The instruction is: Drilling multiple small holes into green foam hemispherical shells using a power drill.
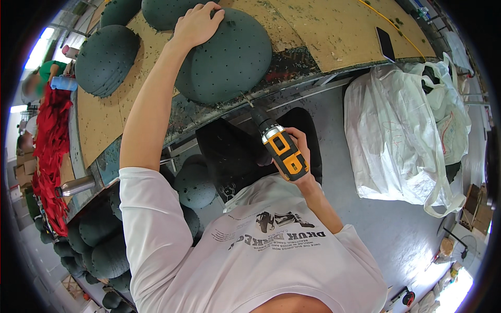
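A dark grey-green dome (pixel 229 57), dotted with small holes, rests at the near edge of the workbench (pixel 334 31). Across its top left lies my left hand (pixel 197 26), fingers stretched out over the surface. My right hand (pixel 298 156) is wrapped round a yellow and black cordless drill (pixel 282 146). The drill's bit points up toward the dome's lower right rim; whether the tip touches it I cannot tell. Similar domes sit on the bench, a stack (pixel 107 60) to the left and another one (pixel 164 10) just beyond my left hand.
More domes (pixel 104 250) are piled below the bench at left, and one (pixel 194 185) lies by my legs. A large white woven bag (pixel 383 130) stands on the right. On the bench are a phone (pixel 385 44) and a yellow cord (pixel 391 23). Red strips (pixel 51 151) hang at far left beside a metal bottle (pixel 78 185).
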Available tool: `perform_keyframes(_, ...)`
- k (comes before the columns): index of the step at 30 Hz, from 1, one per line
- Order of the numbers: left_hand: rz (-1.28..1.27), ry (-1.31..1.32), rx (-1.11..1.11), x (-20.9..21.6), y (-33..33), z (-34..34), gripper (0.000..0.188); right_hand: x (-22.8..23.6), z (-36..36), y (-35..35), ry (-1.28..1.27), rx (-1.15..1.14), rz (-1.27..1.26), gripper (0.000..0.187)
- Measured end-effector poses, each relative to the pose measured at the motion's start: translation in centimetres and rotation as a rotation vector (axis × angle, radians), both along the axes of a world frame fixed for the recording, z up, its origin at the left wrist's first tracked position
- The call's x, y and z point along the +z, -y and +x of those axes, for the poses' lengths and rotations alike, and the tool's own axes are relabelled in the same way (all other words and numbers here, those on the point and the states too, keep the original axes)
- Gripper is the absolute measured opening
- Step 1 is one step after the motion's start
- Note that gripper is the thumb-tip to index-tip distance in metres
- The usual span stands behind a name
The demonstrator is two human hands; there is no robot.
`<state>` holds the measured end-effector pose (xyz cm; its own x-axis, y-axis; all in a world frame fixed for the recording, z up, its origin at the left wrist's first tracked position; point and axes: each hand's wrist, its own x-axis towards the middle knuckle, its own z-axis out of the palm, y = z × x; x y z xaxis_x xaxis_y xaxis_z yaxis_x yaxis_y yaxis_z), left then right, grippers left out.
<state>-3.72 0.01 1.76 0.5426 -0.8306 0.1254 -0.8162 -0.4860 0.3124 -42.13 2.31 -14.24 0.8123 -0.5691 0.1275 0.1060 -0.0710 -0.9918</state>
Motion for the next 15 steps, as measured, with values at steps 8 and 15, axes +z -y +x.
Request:
perform_keyframes(8, 0.008, 0.009, 0.007, 0.06, 0.09, -0.01, 0.038, 1.18, 0.39, 0.17, 0.024, -0.051, -0.168, 0.070)
perform_keyframes(15, 0.026, -0.015, 0.025, 0.29, 0.04, -0.30, 0.038, 0.84, 0.23, 0.06, 0.020, -0.032, -0.168, 0.074)
